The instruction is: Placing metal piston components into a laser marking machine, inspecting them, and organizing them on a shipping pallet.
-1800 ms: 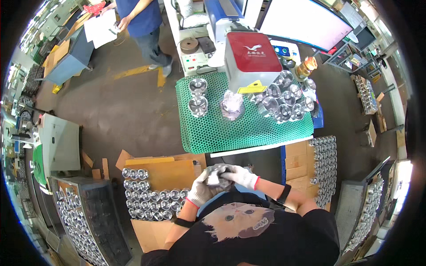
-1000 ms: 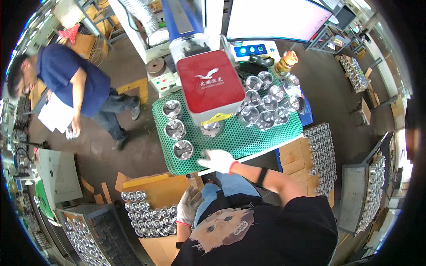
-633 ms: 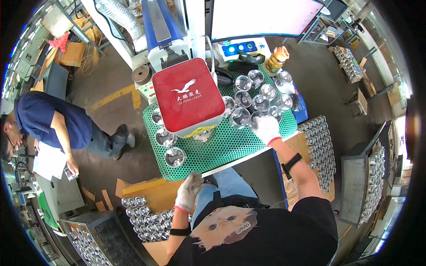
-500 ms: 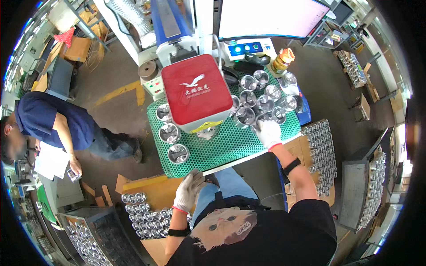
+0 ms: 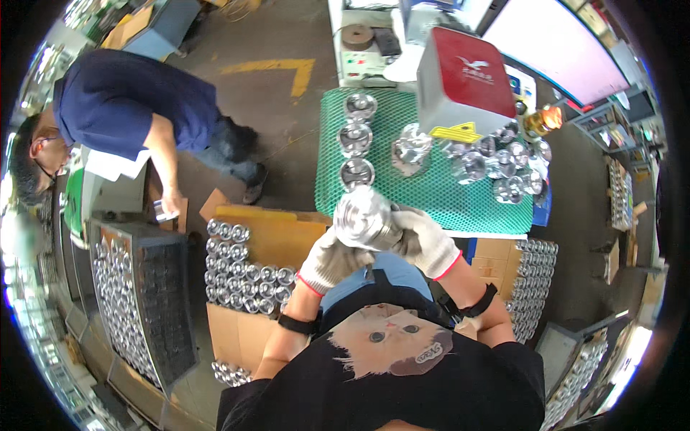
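Note:
Both gloved hands hold a shiny metal piston [image 5: 363, 215] above the front edge of the green perforated mat [image 5: 438, 208]. My left hand [image 5: 329, 260] grips its lower left side, while my right hand [image 5: 428, 243] is closed around the right side. Just beyond it, a column of 3 pistons [image 5: 356, 174] stands on the mat's left part. A round silver metal piece [image 5: 412, 149] sits mid-mat beside the red-topped machine head [image 5: 471, 79]. Several more pistons [image 5: 502, 164] are grouped on the right of the mat, partly hidden by that head.
Pistons [image 5: 248, 280] lie in rows on cardboard at lower left, with more [image 5: 533, 276] at lower right. A loaded cart [image 5: 144, 302] stands far left. A co-worker [image 5: 144, 108] bends there, a piston in one hand. A monitor [image 5: 557, 47] and a bottle [image 5: 540, 121] stand at back right.
My right hand has come from the right-hand piston group to the front of my body with a piston. My left hand has risen from my lap onto it. The view has turned left.

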{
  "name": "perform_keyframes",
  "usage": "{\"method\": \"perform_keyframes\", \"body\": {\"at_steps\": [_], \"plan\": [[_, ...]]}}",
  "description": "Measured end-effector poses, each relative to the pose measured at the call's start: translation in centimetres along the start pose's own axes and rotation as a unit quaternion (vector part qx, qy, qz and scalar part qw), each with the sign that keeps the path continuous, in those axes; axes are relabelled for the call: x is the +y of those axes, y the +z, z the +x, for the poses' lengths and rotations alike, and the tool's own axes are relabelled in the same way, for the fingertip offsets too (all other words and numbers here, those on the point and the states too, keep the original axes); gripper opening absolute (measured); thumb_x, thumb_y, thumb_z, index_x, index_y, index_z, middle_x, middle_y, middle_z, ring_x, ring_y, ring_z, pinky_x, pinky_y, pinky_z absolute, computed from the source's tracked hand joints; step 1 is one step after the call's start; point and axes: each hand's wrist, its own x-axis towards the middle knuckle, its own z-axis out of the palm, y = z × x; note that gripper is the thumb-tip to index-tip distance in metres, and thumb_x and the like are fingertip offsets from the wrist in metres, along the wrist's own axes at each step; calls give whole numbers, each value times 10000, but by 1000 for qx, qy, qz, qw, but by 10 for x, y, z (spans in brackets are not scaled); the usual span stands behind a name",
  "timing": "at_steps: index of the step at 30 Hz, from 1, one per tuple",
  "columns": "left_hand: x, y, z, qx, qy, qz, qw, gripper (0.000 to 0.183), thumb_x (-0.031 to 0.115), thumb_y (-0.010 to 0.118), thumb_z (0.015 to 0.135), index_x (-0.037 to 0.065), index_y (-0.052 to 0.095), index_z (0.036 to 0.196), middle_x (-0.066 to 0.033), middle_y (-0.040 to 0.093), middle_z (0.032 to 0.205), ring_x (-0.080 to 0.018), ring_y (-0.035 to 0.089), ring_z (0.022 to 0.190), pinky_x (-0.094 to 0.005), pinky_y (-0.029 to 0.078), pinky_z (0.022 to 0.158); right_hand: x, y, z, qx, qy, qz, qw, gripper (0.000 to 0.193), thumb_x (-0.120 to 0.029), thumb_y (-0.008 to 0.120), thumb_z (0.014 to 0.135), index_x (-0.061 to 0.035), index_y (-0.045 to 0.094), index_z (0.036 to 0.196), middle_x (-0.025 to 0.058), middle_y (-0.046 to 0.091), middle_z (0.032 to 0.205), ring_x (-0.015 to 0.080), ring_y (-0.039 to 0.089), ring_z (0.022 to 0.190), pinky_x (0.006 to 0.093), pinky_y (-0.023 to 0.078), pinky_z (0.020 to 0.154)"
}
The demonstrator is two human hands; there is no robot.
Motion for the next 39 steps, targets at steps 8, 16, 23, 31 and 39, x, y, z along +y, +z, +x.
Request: {"method": "perform_keyframes", "body": {"at_steps": [8,16,23,31,39], "plan": [[17,41,6,77,11,-126,989,388,394,494,977,91,523,1219,-99,651,1047,-197,651,709,-244,507,451,-19,-5,14,-46,55,-226,972,349,-323,548,910,15,624,958,97,664,829,152,630,670,248,485,537],[-19,60,52,192,-15,331,924,450,438,632,880,64,575,1126,-34,635,810,-110,566,558,-226,453,464,-50,-62,13,-71,-99,-330,936,716,-203,775,772,-62,425,1381,95,555,1224,175,531,1120,304,499,858],[10,68,153,157,151,883,415,528,427,732,717,88,601,1100,-115,628,999,-293,624,880,-424,506,753,14,-172,-7,158,40,198,966,375,-323,489,953,6,551,1122,202,651,1022,337,669,892,479,569,761],[15,20,251,145,231,658,702,362,243,577,837,35,537,1132,-209,549,1141,-383,613,919,-425,495,831,-3,-183,-13,230,37,122,965,268,-312,548,939,-87,545,1083,113,668,993,243,682,853,411,581,747],[37,56,150,213,318,506,773,733,160,834,652,-77,468,1242,-138,617,1025,-177,612,907,-300,512,812,-44,-199,117,226,-265,-671,654,594,-376,512,946,-85,347,1437,132,384,1480,322,395,1327,444,312,1100]]}}
